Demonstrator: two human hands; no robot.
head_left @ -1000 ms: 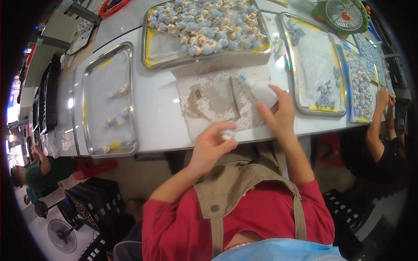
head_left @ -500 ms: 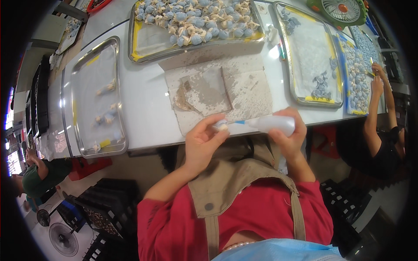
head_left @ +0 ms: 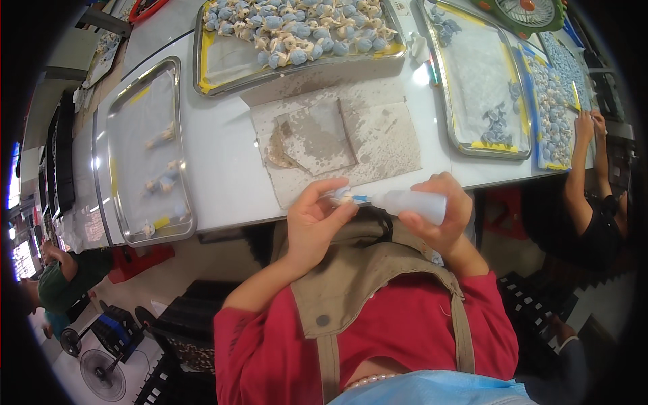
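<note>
My left hand (head_left: 316, 217) pinches a small blue and cream figurine piece (head_left: 343, 196) between thumb and fingertips, close to the table's front edge. Wrapped round a translucent white squeeze bottle (head_left: 413, 205) is my right hand (head_left: 442, 212). The bottle lies nearly level, and its blue tip (head_left: 360, 199) points left, at or very near the piece; whether they touch I cannot tell. Just beyond both hands lies a stained cardboard sheet (head_left: 388, 138) with dried grey smears. Fingers hide much of the small piece.
A metal tray (head_left: 202, 84) at the back holds many blue and cream pieces. The left tray (head_left: 111, 196) has several pieces, the right tray (head_left: 466, 138) small blue parts. A green fan (head_left: 526, 13) stands far right. Co-workers sit at both sides.
My right hand has shifted the bottle slightly left and down, bringing its blue tip closer to the piece. The left hand has barely moved.
</note>
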